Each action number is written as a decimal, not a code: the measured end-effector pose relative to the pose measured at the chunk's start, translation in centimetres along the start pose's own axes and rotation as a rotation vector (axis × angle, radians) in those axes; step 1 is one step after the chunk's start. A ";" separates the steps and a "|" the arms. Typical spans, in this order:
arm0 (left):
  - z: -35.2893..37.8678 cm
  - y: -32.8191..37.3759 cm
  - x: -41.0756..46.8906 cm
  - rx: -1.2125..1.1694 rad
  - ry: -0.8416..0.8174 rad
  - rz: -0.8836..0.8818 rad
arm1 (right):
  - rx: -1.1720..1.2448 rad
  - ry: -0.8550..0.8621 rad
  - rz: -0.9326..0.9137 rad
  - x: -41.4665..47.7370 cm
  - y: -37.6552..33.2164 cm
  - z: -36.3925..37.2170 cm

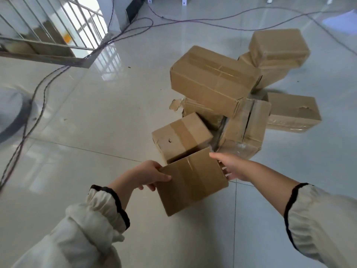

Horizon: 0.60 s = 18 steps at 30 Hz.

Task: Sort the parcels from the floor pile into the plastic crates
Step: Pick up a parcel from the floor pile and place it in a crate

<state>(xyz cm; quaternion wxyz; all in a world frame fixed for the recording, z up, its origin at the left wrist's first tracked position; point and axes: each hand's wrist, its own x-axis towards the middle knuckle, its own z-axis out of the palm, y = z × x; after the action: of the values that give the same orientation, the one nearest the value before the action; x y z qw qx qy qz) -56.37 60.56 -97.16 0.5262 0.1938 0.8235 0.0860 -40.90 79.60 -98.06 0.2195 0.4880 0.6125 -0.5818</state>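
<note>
Tiled floor (96, 113); fingers (164, 177) clasping parcel (193, 182).

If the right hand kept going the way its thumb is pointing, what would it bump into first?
The right hand points up-left along the far edge of the held box. Going straight on, it would probably hit the small taped box just behind first. Depth is hard to judge from one view.

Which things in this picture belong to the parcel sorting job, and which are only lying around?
Belong to the job:
- held box, gripped by left hand and right hand
- pile of cardboard boxes

Just lying about:
- cables across the floor
- metal rack
- torn cardboard scrap

No plastic crates are visible.
</note>
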 end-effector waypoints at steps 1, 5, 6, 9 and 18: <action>0.0 0.3 -0.4 -0.002 0.021 0.028 | 0.035 0.019 -0.001 -0.2 0.2 -0.3; 0.2 0.5 -2.3 -0.074 0.105 0.151 | 0.172 0.092 0.004 -1.4 0.5 -1.1; 0.2 0.5 -2.4 -0.136 0.152 0.161 | 0.191 0.102 -0.003 -1.7 0.5 -1.2; 0.4 0.2 -2.1 -0.276 0.333 0.152 | 0.194 0.078 -0.024 -2.3 0.5 -1.1; 2.3 -1.2 -1.3 -0.389 0.301 0.151 | 0.161 0.005 -0.093 -2.6 1.9 -0.8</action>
<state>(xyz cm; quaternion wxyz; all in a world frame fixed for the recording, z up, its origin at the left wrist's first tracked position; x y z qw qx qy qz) -54.13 58.81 -97.48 0.4172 0.1349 0.8437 0.3096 -37.94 79.18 -96.61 0.1506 0.4764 0.5863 -0.6376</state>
